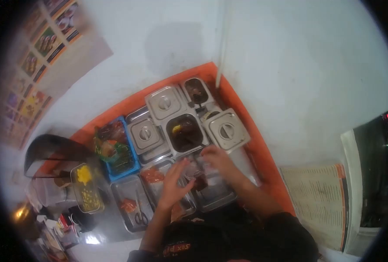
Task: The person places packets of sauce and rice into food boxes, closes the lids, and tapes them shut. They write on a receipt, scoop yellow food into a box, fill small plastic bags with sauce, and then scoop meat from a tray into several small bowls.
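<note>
My left hand is curved around a small clear plastic container, fingers on one side and thumb on the other. My right hand is beside it with its fingers curled together; what they hold, if anything, cannot be made out. Just beyond my hands stands a steel pan of dark sauce, with something yellow in it and a thin handle at its near edge. Below my hands are a steel tray with reddish food and another steel tray, partly hidden by my arms.
Lidded steel pans and a dark-filled pan stand at the back. Leftward are a blue crate with bagged goods, a tray with scissors, and a tub of yellow food. An orange ledge borders the wall.
</note>
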Motion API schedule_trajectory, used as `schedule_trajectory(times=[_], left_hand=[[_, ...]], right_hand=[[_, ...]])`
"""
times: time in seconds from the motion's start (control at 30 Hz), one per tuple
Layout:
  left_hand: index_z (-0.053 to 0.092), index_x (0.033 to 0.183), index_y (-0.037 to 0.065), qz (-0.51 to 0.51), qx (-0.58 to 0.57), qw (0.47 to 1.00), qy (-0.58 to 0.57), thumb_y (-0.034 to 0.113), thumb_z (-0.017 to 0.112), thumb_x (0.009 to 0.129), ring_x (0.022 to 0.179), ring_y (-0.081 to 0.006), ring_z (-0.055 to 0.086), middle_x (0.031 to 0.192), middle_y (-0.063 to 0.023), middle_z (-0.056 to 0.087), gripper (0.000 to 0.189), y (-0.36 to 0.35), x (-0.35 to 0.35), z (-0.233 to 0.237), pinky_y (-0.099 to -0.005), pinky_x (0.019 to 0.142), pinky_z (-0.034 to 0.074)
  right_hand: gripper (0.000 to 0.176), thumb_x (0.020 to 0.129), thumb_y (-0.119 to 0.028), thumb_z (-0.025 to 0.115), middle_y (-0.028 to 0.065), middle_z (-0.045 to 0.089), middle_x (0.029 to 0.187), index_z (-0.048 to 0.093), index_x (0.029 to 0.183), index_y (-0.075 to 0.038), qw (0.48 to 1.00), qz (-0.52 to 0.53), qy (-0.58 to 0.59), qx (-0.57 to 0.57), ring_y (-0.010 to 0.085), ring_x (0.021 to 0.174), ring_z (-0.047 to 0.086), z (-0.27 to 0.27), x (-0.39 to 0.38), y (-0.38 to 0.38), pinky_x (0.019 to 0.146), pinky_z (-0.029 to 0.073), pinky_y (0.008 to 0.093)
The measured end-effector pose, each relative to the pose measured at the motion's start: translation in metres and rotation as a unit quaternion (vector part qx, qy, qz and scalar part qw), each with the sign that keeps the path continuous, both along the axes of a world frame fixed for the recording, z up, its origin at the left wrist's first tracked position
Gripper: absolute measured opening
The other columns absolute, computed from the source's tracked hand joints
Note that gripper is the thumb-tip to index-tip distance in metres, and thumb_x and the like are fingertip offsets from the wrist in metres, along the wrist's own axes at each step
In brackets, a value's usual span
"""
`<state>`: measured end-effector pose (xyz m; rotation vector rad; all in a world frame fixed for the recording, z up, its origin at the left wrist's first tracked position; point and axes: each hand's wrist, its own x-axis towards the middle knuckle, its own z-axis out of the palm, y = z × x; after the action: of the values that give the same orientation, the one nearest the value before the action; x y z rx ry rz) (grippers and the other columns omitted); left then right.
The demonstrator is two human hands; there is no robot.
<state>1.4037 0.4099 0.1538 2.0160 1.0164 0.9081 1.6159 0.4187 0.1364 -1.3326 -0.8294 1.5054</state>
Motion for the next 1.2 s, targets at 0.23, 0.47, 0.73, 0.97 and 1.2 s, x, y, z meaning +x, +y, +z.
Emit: schedule_trajectory(times=[0.23, 0.47, 0.73, 0.97, 1.2], left_hand=[[0.047, 0.136, 0.002, 0.078, 0.022, 0.997, -0.012, 0.008, 0.078, 0.068, 0.112, -0.0307, 0.057, 0.118, -0.0154, 0.06, 0.075, 0.019, -0.022, -0.001, -0.0383, 0.096, 0.043], [0.042, 0.14, 0.002, 0.077, 0.027, 0.996, -0.019, -0.001, 0.076, 0.063, 0.109, -0.0273, 0.057, 0.117, -0.0154, 0.057, 0.085, 0.027, -0.035, -0.004, -0.0363, 0.093, 0.046], [0.042, 0.14, 0.004, 0.083, -0.025, 0.995, -0.044, 0.002, 0.077, 0.065, 0.1, -0.0257, 0.056, 0.114, -0.0134, 0.059, 0.083, 0.035, -0.037, -0.02, -0.0353, 0.084, 0.046], [0.04, 0.14, 0.002, 0.066, -0.038, 0.997, -0.021, -0.003, 0.075, 0.065, 0.112, -0.0262, 0.055, 0.12, -0.015, 0.052, 0.083, 0.037, -0.03, -0.024, -0.0361, 0.094, 0.047], [0.041, 0.14, 0.002, 0.061, -0.042, 0.997, 0.004, -0.001, 0.074, 0.065, 0.109, -0.0259, 0.056, 0.118, -0.0144, 0.053, 0.082, 0.037, -0.023, -0.022, -0.0362, 0.093, 0.047]], right_hand=[[0.027, 0.073, -0.016, 0.07, 0.009, 0.057, 0.106, 0.072, 0.099, -0.019, 0.852, -0.043, -0.514, 0.086, 0.0314, 0.11, 0.049, -0.024, 0.06, 0.151, 0.092, 0.035, 0.0465], [0.021, 0.076, -0.02, 0.069, 0.0117, 0.063, 0.096, 0.074, 0.096, -0.023, 0.778, 0.153, -0.598, 0.118, 0.0252, 0.099, 0.059, -0.05, 0.068, 0.209, 0.088, 0.033, 0.0478], [0.026, 0.087, -0.028, 0.063, 0.0163, 0.067, 0.097, 0.07, 0.093, -0.003, 0.903, -0.128, -0.383, 0.149, 0.0357, 0.092, 0.063, -0.083, 0.058, 0.254, 0.076, 0.049, 0.0418], [0.021, 0.089, -0.018, 0.062, 0.0125, 0.069, 0.078, 0.069, 0.095, 0.001, 0.815, -0.164, -0.506, 0.229, 0.0205, 0.067, 0.065, -0.108, 0.048, 0.273, 0.066, 0.052, 0.0322], [0.018, 0.088, -0.016, 0.063, 0.0065, 0.068, 0.072, 0.069, 0.091, 0.001, 0.939, -0.224, -0.239, 0.11, 0.0114, 0.058, 0.062, -0.114, 0.036, 0.285, 0.054, 0.05, 0.0269]])
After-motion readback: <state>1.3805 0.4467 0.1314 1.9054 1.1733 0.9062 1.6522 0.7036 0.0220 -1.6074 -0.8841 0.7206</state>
